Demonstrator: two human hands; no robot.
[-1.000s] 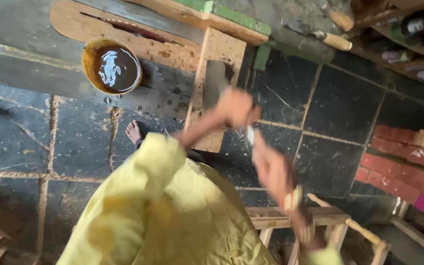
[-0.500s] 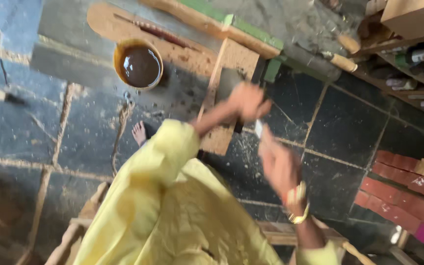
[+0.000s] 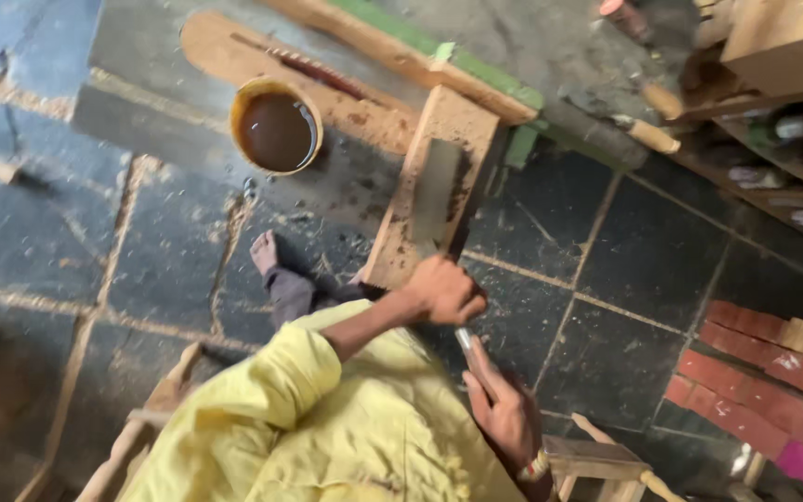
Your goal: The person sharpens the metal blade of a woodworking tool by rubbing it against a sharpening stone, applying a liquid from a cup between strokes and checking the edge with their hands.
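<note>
My left hand (image 3: 443,290) is a closed fist at the near end of a wooden board (image 3: 434,139) that carries a flat grey block (image 3: 436,193). It grips the upper end of a narrow metal tool (image 3: 465,339). My right hand (image 3: 504,400), with a banded wrist, lies just below, fingers stretched along the tool's lower part. A yellow sleeve (image 3: 281,381) covers my left arm. How the tool ends inside the fist is hidden.
A round bowl of dark brown liquid (image 3: 276,125) stands on a wooden plank (image 3: 225,42). My bare foot (image 3: 264,253) rests on the dark stone floor. Red bricks (image 3: 755,363) lie at the right, a small wooden stool (image 3: 597,460) below, wooden shelves (image 3: 773,102) upper right.
The view has swung, so bowl and board sit lower in frame. Both hands have drawn together, off the board's near end and closer to my body, the right hand now flat along the tool.
</note>
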